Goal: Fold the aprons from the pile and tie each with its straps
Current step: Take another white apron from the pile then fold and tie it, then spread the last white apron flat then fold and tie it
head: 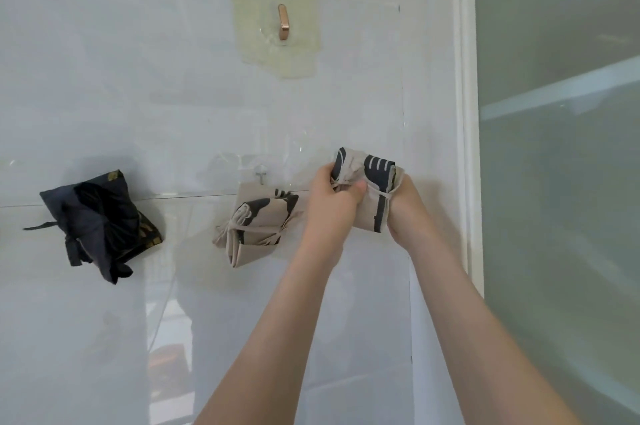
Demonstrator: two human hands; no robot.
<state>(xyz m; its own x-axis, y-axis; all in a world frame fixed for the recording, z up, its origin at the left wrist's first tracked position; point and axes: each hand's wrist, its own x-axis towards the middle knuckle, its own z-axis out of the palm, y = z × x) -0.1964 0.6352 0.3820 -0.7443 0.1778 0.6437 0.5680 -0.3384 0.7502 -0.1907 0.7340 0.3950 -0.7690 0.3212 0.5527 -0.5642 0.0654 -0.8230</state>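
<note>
I hold a folded beige apron with dark print (375, 178) up against the white wall, at the right. My left hand (334, 196) pinches its strap knot at the front, thumb on top. My right hand (407, 213) cups the bundle from below and behind. A second beige printed apron bundle (256, 227), tied with its strap, hangs from a small clear hook (260, 176) in the middle. A dark navy apron bundle (100, 220) with loose strap ends hangs at the left.
A copper-coloured hook (283, 22) on a yellowish adhesive patch sits higher on the wall. A white door frame (467, 147) and a frosted glass panel (561, 165) stand at the right.
</note>
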